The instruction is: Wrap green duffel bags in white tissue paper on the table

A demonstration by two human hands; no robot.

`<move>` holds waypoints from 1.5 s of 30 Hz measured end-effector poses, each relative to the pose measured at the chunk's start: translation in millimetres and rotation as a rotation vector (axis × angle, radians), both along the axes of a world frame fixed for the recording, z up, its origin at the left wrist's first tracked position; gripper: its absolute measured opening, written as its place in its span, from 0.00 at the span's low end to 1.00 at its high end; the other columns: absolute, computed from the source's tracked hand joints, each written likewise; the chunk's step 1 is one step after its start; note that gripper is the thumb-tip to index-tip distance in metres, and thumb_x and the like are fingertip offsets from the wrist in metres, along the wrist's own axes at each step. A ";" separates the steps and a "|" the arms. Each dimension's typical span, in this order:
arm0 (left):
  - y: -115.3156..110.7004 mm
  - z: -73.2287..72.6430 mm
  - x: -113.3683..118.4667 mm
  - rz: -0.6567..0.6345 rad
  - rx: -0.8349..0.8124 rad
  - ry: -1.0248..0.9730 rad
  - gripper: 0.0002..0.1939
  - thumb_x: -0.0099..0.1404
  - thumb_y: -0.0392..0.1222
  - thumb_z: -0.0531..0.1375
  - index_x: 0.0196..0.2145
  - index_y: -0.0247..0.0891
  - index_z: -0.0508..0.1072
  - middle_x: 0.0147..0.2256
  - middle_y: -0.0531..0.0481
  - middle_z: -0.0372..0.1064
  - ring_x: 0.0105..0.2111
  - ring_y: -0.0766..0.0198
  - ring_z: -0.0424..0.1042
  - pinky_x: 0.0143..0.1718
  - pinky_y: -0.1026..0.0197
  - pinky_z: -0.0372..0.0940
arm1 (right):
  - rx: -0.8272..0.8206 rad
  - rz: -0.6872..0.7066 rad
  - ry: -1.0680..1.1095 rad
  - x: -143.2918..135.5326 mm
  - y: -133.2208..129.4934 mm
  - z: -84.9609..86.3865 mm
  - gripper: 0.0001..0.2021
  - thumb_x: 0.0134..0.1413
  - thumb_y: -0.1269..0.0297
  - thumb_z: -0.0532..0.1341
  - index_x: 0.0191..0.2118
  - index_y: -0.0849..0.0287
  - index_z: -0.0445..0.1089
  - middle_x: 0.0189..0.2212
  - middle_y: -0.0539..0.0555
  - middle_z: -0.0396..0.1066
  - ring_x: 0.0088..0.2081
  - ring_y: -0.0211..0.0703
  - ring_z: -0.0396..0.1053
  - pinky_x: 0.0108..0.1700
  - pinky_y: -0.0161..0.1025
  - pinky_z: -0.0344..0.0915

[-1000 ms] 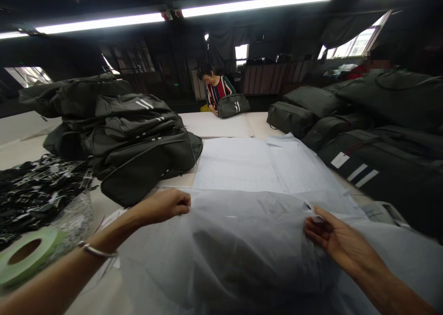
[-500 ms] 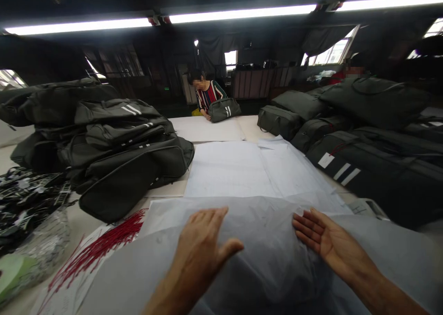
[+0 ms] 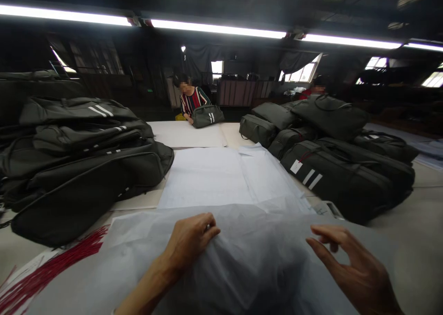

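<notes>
A wrinkled, translucent plastic sheet (image 3: 256, 259) covers the near part of the table, bulging over something dark beneath it. My left hand (image 3: 190, 239) is on its left part, fingers curled and thumb pressed toward them, pinching the plastic. Over the right part of the sheet, my right hand (image 3: 353, 259) has its thumb and fingers apart with nothing between them. Beyond the plastic lie flat white sheets (image 3: 207, 172).
Dark green bags (image 3: 90, 176) are piled at the left, more bags (image 3: 339, 176) at the right. Red strings (image 3: 58, 264) lie at the near left. Across the table, a person in a striped top (image 3: 192, 100) handles a bag (image 3: 207, 116).
The view has turned right. My left hand has gone from spread fingers to a pinch on the plastic. My right hand has turned from palm-up to palm-down, its fingers now bent.
</notes>
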State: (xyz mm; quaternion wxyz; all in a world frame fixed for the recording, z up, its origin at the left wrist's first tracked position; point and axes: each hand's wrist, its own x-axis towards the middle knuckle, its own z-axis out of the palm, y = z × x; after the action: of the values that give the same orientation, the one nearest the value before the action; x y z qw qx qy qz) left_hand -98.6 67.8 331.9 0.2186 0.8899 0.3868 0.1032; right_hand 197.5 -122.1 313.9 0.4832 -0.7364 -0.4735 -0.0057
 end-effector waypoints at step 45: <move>-14.9 -13.5 18.5 -0.064 0.299 -0.068 0.14 0.68 0.41 0.56 0.51 0.46 0.70 0.61 0.47 0.62 0.61 0.50 0.61 0.64 0.45 0.53 | -0.905 0.971 0.366 60.2 163.3 -6.9 0.10 0.44 0.61 0.65 0.22 0.60 0.67 0.18 0.43 0.57 0.24 0.32 0.52 0.25 0.33 0.46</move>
State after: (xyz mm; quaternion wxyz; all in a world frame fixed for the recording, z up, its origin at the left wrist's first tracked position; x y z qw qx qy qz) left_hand -80.0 52.9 318.4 0.1000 0.9204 0.3310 0.1827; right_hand 257.7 41.2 307.0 0.1479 -0.5594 -0.6163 0.5342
